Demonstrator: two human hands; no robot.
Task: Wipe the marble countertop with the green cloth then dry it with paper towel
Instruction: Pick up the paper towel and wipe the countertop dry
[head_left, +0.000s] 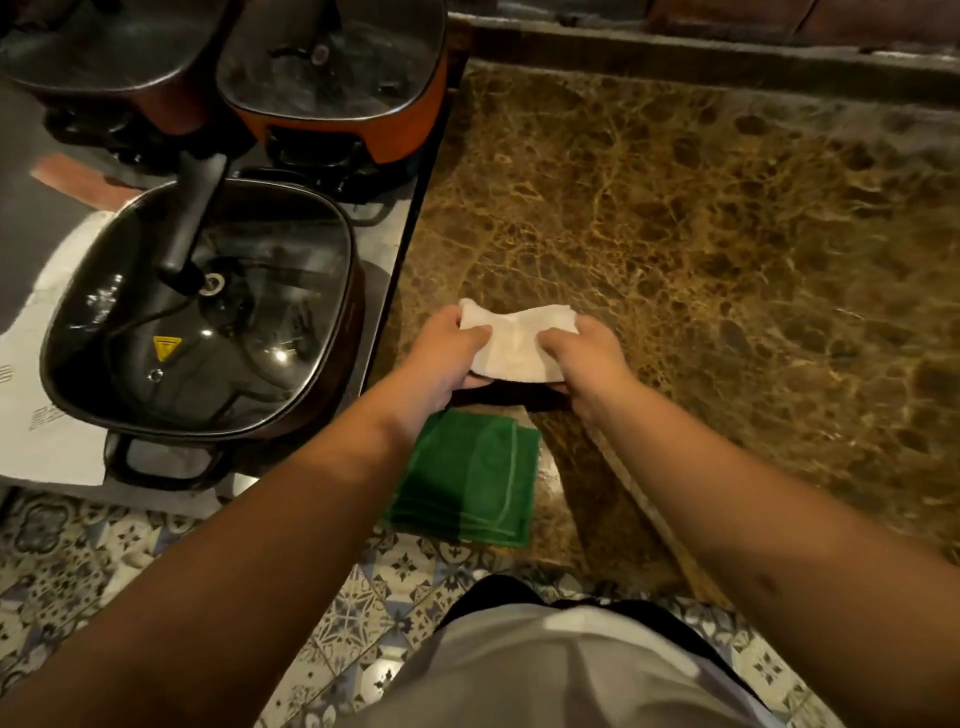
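**What I see of the person I'm watching**

From my remote seat I see two bare forearms, no sleeves reaching into view, no watch, no bracelet, no rings that I can make out; the left hand (447, 353) and right hand (582, 358) are ungloved, fingers short and rounded; low in the frame sits a pale grey garment (545, 670) over the torso, smooth with soft folds; a dark, black-looking band borders its upper edge.
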